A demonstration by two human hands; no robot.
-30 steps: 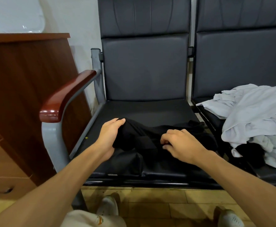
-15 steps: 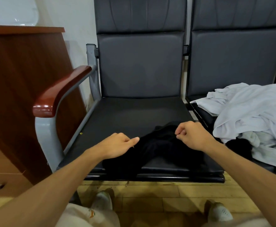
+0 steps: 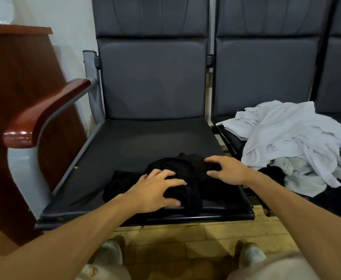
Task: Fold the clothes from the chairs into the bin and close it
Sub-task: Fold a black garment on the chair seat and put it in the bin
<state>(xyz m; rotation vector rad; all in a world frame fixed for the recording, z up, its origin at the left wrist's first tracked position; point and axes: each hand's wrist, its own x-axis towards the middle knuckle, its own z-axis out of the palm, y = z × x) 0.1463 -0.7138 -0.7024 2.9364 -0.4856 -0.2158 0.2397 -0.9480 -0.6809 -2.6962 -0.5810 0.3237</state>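
Head view, hands: the left hand point(image 3: 157, 190) lies spread, palm down, on the near part of the black garment point(image 3: 185, 164). The right hand point(image 3: 226, 170) rests on its far right part, fingers splayed and slightly bent. Neither is clenched or pinching cloth.
Head view, change: half a second ago both hands were closed on the garment's far edge. They have since released it and flattened out on top. The cloth, which lay wider across the seat a second ago, is now a tighter bundle.
Head view, meaning: this looks like pressing down a fold that has just been made. The bundle is still lumpy, so it probably needs another fold or some smoothing.
Head view, garment place: it sits on the near right part of the left chair seat point(image 3: 145, 142), and one strip of it droops over the near edge.
Head view, remaining work: the white clothes pile point(image 3: 286, 138) lies unfolded on the right chair, with something dark under its near side. No bin is in view.
Head view, edges: the near seat rim is where cloth could slip to the floor point(image 3: 206, 235). The armrest point(image 3: 44, 114) bounds the left side, well apart from the hands.
Head view, open room: bare seat lies far and left of the bundle, enough to spread it out again.
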